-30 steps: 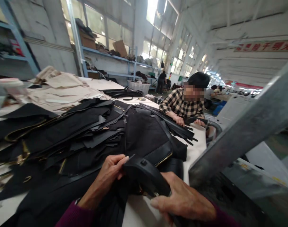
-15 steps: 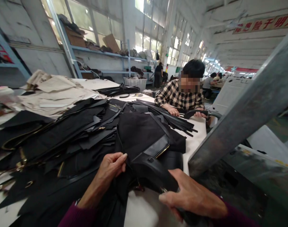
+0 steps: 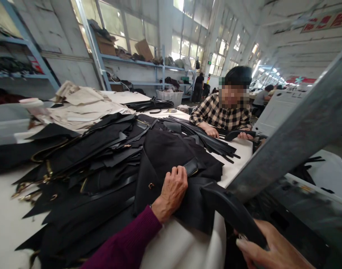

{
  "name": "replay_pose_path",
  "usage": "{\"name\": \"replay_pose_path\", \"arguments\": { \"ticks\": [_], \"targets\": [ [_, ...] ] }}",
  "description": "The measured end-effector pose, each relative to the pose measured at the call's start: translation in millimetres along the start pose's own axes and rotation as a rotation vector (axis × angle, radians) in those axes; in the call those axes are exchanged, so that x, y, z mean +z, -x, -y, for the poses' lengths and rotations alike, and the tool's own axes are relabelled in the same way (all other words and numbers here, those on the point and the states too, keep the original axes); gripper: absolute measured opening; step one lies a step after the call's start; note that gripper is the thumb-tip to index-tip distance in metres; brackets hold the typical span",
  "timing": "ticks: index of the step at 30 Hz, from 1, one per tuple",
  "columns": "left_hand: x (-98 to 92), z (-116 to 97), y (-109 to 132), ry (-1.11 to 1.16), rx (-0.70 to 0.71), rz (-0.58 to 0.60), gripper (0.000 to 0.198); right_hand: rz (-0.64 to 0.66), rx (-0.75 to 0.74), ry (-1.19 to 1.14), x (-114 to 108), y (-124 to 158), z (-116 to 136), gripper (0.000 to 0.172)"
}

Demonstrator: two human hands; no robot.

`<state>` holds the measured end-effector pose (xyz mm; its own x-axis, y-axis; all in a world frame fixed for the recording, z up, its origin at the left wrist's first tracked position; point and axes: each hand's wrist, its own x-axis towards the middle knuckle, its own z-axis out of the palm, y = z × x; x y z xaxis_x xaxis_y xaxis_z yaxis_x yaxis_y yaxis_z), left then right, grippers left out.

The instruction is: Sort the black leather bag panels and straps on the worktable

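My left hand (image 3: 173, 192), in a maroon sleeve, lies knuckles-up on a black leather panel (image 3: 165, 157) at the near end of the heap, its fingers curled over the panel's fold. My right hand (image 3: 271, 251) is at the bottom right, off the table's corner, closed around a black leather strap (image 3: 232, 211) that rises up and left from it. A large pile of black leather pieces (image 3: 83, 157) with gold hardware covers the white table (image 3: 184, 246).
A person in a checked shirt (image 3: 219, 116) works at the table's far end over black strips (image 3: 207, 138). Beige cloth (image 3: 83, 106) is piled at the back left. A grey metal beam (image 3: 294, 134) slants across the right. Blue shelves (image 3: 137, 65) line the wall.
My left hand let go of the strap and moved up onto the black panel. My right hand drew the strap down and right, off the table's corner.
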<state>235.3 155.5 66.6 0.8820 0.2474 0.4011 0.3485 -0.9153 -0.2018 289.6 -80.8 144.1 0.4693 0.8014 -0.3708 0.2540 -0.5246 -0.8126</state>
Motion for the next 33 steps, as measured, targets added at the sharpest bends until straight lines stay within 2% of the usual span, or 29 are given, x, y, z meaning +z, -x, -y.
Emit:
{"name": "replay_pose_path", "arguments": {
  "ticks": [4, 9, 13, 18, 22, 27, 30, 33],
  "targets": [
    [1.1, 8, 22, -0.090, 0.064, -0.003, 0.042, -0.001, -0.058, 0.022, -3, -4, 7, 0.032],
    [-12.1, 10, 47, -0.100, 0.111, -0.036, 0.046, -0.005, -0.117, 0.036, 3, -19, 22, 0.026],
    [-18.3, 12, 59, -0.101, 0.132, -0.043, 0.047, -0.017, -0.127, 0.019, 8, -34, 36, 0.030],
    [-8.1, 15, 61, -0.049, 0.134, -0.042, 0.046, -0.088, -0.119, 0.016, 5, -45, 50, 0.036],
    [-4.0, 17, 61, -0.037, 0.118, -0.062, 0.047, -0.116, -0.094, 0.032, 5, -30, 48, 0.034],
    [-5.1, 21, 62, -0.019, 0.118, -0.074, 0.048, -0.083, -0.036, 0.051, 18, -12, 42, 0.030],
    [-1.2, 22, 62, -0.026, 0.124, -0.070, 0.046, -0.060, -0.046, 0.059, 20, -24, 47, 0.032],
    [3.1, 21, 61, -0.041, 0.135, -0.068, 0.047, -0.094, -0.080, 0.070, 15, -45, 56, 0.037]
  ]
}}
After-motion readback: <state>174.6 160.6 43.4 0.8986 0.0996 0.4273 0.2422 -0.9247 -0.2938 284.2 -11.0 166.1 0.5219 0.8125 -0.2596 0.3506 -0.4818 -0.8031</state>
